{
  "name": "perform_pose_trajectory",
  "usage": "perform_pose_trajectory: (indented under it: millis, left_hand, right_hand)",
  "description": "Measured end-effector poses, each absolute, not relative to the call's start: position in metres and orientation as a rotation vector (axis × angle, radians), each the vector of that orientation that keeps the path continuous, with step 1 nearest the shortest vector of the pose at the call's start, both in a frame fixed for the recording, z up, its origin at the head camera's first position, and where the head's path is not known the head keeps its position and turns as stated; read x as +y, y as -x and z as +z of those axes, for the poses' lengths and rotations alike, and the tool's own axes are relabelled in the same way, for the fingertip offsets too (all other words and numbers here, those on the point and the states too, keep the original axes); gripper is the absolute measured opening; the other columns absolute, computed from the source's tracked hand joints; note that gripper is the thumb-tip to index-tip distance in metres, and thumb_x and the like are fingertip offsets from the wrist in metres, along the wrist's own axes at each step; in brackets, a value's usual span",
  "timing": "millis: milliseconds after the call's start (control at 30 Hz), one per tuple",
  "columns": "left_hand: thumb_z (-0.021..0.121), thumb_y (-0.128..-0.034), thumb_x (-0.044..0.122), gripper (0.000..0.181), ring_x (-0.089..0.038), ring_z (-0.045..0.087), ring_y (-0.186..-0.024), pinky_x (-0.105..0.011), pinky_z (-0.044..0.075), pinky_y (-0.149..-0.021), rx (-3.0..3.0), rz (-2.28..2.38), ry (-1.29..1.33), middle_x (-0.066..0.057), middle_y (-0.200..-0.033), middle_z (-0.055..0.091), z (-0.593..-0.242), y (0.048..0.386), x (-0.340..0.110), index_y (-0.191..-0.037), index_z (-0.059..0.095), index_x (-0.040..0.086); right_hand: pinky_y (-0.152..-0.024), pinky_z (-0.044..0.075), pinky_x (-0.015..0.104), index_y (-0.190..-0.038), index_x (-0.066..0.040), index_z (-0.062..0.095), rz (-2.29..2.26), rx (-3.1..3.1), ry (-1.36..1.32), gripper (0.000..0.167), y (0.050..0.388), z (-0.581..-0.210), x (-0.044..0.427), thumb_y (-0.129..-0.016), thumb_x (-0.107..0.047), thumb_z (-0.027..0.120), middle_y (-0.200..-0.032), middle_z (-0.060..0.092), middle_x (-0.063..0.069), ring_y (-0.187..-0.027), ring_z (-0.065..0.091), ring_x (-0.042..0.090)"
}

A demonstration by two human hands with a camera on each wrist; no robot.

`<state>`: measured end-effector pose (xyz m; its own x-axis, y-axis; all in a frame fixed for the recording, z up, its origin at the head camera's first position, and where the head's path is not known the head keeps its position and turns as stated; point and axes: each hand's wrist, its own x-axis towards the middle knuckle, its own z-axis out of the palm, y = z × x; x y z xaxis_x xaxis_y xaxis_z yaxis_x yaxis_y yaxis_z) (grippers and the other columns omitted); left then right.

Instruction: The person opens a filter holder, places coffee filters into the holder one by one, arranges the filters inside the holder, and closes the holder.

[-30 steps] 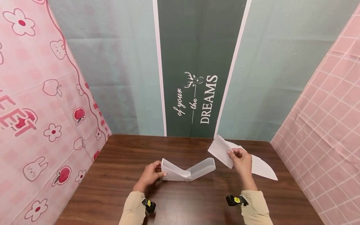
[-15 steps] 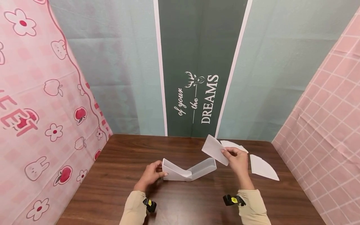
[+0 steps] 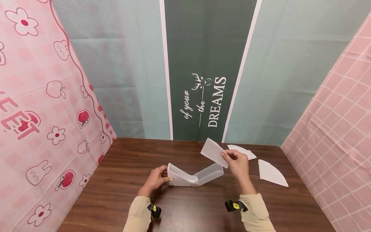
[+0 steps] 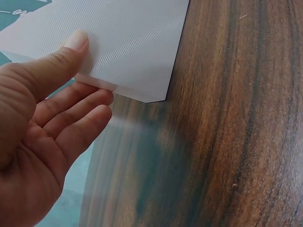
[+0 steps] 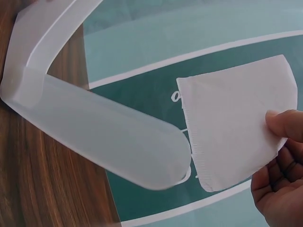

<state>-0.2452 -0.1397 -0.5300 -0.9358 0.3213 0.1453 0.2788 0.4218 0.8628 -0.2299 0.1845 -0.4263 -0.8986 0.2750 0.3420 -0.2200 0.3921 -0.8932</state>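
Observation:
A white plastic case (image 3: 179, 178) stands on the table with its translucent hinged lid (image 3: 210, 176) swung out to the right. My left hand (image 3: 156, 180) grips the case's left end, thumb on the near wall and fingers behind. In the left wrist view the thumb presses on the finely ribbed wall (image 4: 128, 42). Above the lid's far end, my right hand (image 3: 239, 164) pinches a white paper coffee filter (image 3: 213, 150) by one edge. The right wrist view shows the crimped seam of the filter (image 5: 232, 123) close beside the lid's rounded tip; whether they touch I cannot tell.
More white filters lie on the table's right side: one group (image 3: 272, 174) near the right edge, another (image 3: 242, 151) at the back behind my right hand. The brown wooden table (image 3: 185, 209) meets a printed curtain at the back, and pink cloth hangs on both sides.
My right hand has carried the filter leftward, away from the filters on the right, to above the lid. The left hand and the case have stayed in place.

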Motion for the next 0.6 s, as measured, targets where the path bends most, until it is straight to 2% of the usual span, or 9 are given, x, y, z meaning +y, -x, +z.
perform_pose_trajectory:
  millis: [600]
  left_hand:
    - [0.076, -0.0770, 0.007, 0.031, -0.022, 0.063, -0.083, -0.035, 0.052, -0.071, 2.602, 1.558, -0.550, -0.011, -0.094, 0.065, -0.530, 0.246, -0.140, -0.102, 0.060, -0.002]
  right_hand:
    - [-0.057, 0.045, 0.024, -0.085, 0.000, 0.070, 1.615, -2.270, -0.064, 0.010, 0.233, -0.431, 0.161, -0.079, -0.006, 0.075, -0.081, 0.065, 0.010, -0.071, 0.054, 0.020]
